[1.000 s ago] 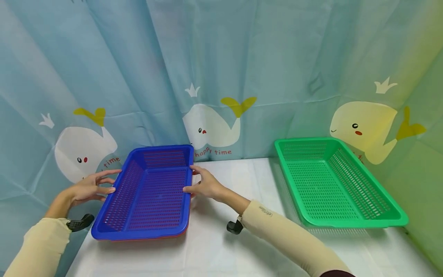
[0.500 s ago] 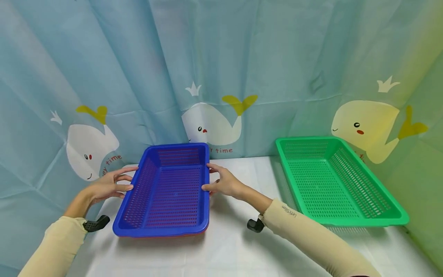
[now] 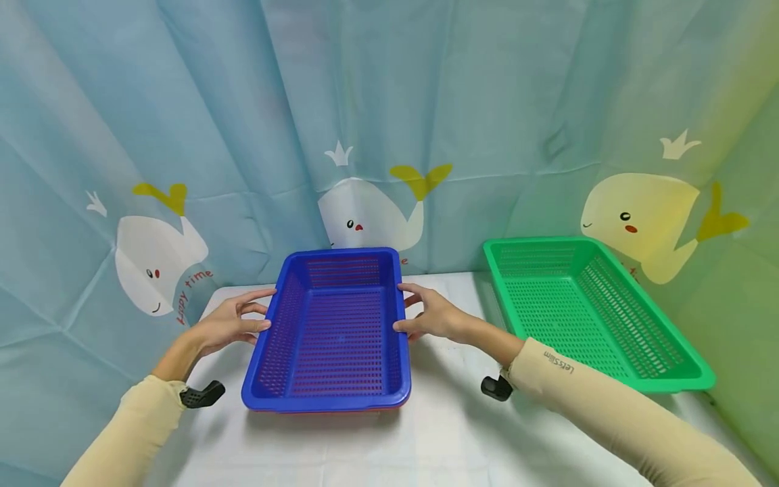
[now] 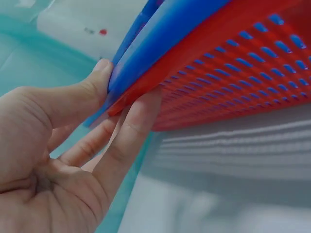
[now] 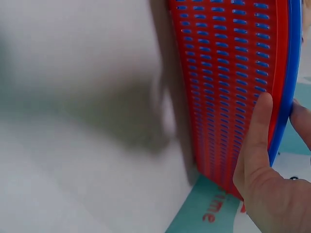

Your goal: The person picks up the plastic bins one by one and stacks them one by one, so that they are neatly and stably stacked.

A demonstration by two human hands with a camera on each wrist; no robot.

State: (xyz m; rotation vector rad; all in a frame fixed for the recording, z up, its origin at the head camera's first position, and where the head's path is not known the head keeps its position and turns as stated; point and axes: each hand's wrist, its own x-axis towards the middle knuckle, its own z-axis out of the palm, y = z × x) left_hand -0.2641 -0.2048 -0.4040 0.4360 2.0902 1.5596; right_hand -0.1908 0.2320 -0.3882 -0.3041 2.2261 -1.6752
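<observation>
basically, it all turns on the nested stack lying squarely between the two hands. the blue basket sits inside the red basket, left of centre over the tabletop, with its long axis running away from the person towards the curtain. the left hand has one long side and the right hand the other, almost level across from each other, somewhere around mid-length, so neither is nearer to the stack.

both hands pinch the rims. on the left, the thumb presses the blue edge while the fingers reach beneath the red one; on the right, the thumb sits against the blue rim and the fingers lie along the red slotted wall, so the two baskets are held as one. shadow shows below, but i cannot tell whether the base touches down anywhere.

off to the right is the green basket, apart from the stack, its near end swung rightwards in the head view, so the long axes don't match. the right hand is nearer to it, and that arm's sleeve crosses in front of its near left corner.
</observation>
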